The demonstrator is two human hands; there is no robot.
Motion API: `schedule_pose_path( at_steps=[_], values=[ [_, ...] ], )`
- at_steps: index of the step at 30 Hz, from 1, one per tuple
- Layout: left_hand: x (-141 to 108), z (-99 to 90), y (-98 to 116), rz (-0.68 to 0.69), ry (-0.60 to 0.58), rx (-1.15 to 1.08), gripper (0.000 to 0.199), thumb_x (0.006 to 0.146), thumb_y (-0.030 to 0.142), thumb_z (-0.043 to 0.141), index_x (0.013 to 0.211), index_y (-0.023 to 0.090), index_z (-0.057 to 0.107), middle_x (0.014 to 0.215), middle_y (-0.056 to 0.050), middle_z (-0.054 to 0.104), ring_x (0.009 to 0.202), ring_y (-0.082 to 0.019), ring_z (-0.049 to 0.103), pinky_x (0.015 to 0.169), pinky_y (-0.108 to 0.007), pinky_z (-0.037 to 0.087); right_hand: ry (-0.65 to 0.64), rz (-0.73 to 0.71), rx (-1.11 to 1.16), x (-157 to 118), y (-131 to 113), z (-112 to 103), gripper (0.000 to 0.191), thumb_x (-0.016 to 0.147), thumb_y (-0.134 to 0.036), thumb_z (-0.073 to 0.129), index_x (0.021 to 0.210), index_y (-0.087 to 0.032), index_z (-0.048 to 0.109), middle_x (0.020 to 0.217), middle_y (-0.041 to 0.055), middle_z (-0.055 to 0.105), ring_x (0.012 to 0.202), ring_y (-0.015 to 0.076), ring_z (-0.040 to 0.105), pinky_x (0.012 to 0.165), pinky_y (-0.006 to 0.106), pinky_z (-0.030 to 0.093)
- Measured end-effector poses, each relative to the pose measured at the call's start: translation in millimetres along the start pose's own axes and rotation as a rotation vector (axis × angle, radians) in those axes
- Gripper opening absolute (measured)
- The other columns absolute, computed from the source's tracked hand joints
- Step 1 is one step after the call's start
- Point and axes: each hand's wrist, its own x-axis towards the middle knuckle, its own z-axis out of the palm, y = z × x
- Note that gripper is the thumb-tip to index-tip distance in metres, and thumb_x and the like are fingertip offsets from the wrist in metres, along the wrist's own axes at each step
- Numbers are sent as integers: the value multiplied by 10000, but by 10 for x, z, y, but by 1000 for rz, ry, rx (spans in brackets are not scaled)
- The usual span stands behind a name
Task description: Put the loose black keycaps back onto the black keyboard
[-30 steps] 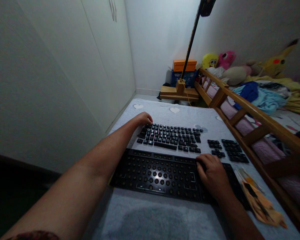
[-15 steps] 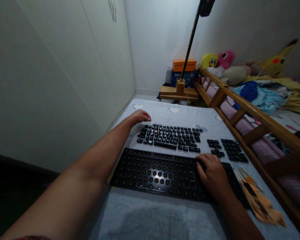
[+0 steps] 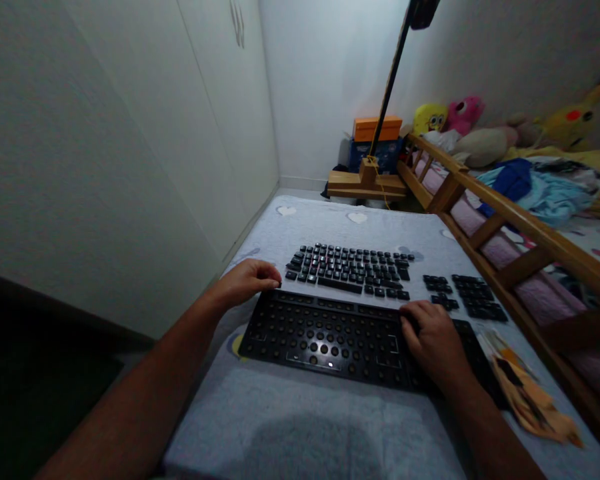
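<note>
Keyboard (image 3: 285, 331): bare where visible, left end near left edge of cloth (image 3: 260, 400) | loose keys (image 3: 353, 269): laid out toward far and right edges, none seen seated | left hand (image 3: 246, 283): small dark key (image 3: 279, 285) apparently pinched | right hand (image 3: 433, 338): rested on keyboard, grip not determinable

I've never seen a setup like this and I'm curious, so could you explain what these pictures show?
There's no machine: these are a person's own bare hands, seen from one camera worn on the head, looking forward and down. On a pale blue-grey cloth lies a dark keyboard base without its keycaps. Beyond it, loose keycaps sit in rows, with smaller groups at the right. Nearer the right edge is an orange cloth with a dark tool on it. The left hand, by the base's far left corner, seems to pinch a small dark piece. The right hand rests on the base.
</note>
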Motion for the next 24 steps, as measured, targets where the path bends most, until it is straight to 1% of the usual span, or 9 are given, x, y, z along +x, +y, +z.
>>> schedule_pose_path(
  at_steps=[3, 8, 14, 17, 21, 24],
  values=[
    [-143, 111, 23, -9, 18, 7, 186, 720, 342, 623, 796, 190, 698, 733, -3, 668, 704, -155, 583, 673, -272, 432, 5, -3, -11, -1, 10, 11, 156, 883, -183, 513, 934, -174, 660, 960, 95, 661, 884, 251, 542, 830, 391, 438],
    [-156, 237, 101, -24, 50, 118, 153, 726, 293, 603, 786, 193, 702, 757, -10, 694, 727, -172, 616, 684, -275, 438, 18, -20, -27, -13, 32, 24, 157, 883, -188, 510, 939, -170, 656, 958, 100, 662, 886, 256, 537, 830, 399, 438],
    [-145, 266, 94, 17, 85, 308, 156, 782, 247, 570, 816, 218, 719, 844, -18, 727, 831, -185, 645, 761, -277, 444, 16, -21, -33, -3, 16, 10, 160, 886, -194, 502, 932, -173, 654, 955, 103, 662, 884, 258, 535, 819, 400, 441],
    [-135, 279, 70, 55, 102, 345, 160, 799, 242, 569, 834, 223, 723, 887, -29, 717, 887, -190, 633, 799, -284, 449, 20, -21, -23, 5, 3, 0, 158, 884, -196, 502, 921, -179, 656, 954, 100, 664, 879, 254, 542, 826, 403, 442],
    [-114, 292, 46, 140, 141, 387, 138, 802, 242, 586, 797, 222, 723, 933, -49, 687, 955, -199, 608, 854, -297, 447, 19, -11, -11, 5, -5, -9, 165, 881, -192, 502, 921, -179, 662, 943, 98, 668, 876, 254, 549, 822, 403, 443],
    [-110, 293, 31, 144, 134, 377, 145, 817, 225, 574, 816, 216, 718, 931, -48, 689, 950, -192, 608, 857, -295, 446, 8, -9, -15, 2, 1, -8, 164, 880, -188, 508, 929, -169, 663, 951, 100, 666, 881, 256, 546, 824, 398, 440]
  ],
)
